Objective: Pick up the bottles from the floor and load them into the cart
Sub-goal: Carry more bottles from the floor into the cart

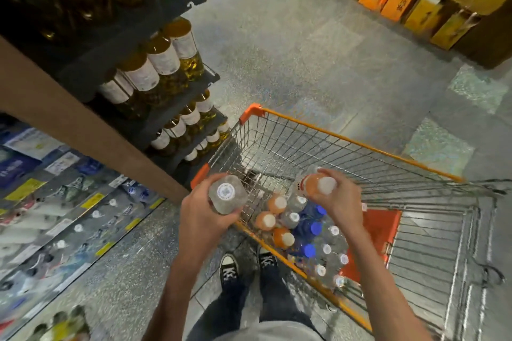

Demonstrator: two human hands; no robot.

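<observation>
A wire cart with orange trim (357, 144) stands in front of me. Its near left corner holds several upright bottles (302, 230): orange drinks with white caps, clear ones, and blue-capped ones. My left hand (205, 216) grips a clear bottle with a white cap (227, 194) over the cart's left rim. My right hand (339, 202) holds an orange bottle with a white cap (318, 185) above the bottles inside the cart.
Dark shelves of amber bottles (166, 63) rise close on the left, with a lower rack of drinks (69, 216) beside them. Yellow and orange boxes (415, 3) line the far right shelf. An orange child-seat flap (382, 227) lies in the cart. My black sneakers (246, 266) stand by the cart.
</observation>
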